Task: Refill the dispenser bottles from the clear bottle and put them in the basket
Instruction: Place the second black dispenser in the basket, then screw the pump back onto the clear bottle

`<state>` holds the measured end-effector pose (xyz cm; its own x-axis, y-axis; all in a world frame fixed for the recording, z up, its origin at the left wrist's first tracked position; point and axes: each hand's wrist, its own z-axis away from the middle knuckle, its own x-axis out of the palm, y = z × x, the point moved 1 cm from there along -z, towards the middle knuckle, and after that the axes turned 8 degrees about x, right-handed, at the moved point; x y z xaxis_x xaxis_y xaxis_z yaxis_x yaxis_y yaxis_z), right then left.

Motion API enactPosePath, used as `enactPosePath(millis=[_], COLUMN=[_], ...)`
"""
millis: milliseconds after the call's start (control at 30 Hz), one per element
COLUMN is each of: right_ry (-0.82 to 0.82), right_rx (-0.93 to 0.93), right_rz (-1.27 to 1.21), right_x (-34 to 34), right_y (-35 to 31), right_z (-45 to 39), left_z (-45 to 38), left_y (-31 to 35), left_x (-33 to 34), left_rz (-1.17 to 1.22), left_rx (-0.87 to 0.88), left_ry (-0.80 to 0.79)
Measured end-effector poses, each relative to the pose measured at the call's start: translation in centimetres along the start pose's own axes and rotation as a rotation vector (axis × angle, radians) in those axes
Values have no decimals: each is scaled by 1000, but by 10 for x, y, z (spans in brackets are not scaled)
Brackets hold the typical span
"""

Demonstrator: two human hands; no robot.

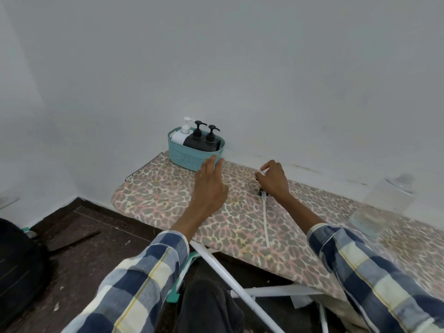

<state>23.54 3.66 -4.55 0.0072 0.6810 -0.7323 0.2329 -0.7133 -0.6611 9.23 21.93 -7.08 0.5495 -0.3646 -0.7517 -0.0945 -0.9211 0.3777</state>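
Left hand (209,186) reaches forward with its fingers straight and relaxed, the fingertips (212,162) touching or just short of the near wall of the teal woven-look plastic basket (185,157); it holds nothing. That basket stands at the far left corner of the leopard-print padded board (168,195), tight against the pale wall, and lies directly ahead of this hand, well nearer to it than to the other. Upright inside it are a white pump dispenser bottle (180,135) at the left and two black pump dispenser bottles (201,139), side by side, to its right.

Right hand (274,180) rests on the board to the right of the basket, its fingers curled round the dark head of a pump top with a long white dip tube (265,222). The tube's long axis runs from the hand back toward the person's body, lying flat on the board. The head itself is mostly hidden under the fingers, so I judge rather than see that it is pinched.

Far to the right, near the board's wall side, stands the large clear plastic bottle (384,200), upright and blurred, well apart from both hands. With a pump lying loose, one dispenser probably remains uncapped, though none shows outside the basket.
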Motion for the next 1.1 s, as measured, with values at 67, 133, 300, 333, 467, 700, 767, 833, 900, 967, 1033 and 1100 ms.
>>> enactPosePath(millis=[67,133,300,333,467,700,767,833,900,967,1033,1100], right_ry=[-27,-128,-217,-208,-198,-136,-84,-25,25,55,50,44], right_rx=[89,177,230,223,247,282,267,244,220,189,160,133], right_rz=[31,61,109,122,57,-380,-492,-601,-692,-771,-857,-922], right_x=[-10,-15,-11,-10,-11,-67,-95,-125,-156,-186,-215,-244], right_y=[13,25,38,37,29,23,22,22,22,25,30,35], right_z=[3,4,15,17,19,22,21,20,20,20,22,26], left_z=[0,2,20,21,19,12,6,0,-8,-21,-36,-49], left_y=[16,26,31,31,30,36,45,61,83,111,145,180], left_x=[12,24,42,44,46,42,41,40,41,42,43,43], left_rz=[91,162,35,17,-1,72,102,158,232,277,316,387], left_rx=[9,-15,1,28,55,-30,-73,-91,-90,-66,-25,6], left_ry=[-123,-224,-312,-310,-292,-269,-286,-290,-276,-273,-278,-278])
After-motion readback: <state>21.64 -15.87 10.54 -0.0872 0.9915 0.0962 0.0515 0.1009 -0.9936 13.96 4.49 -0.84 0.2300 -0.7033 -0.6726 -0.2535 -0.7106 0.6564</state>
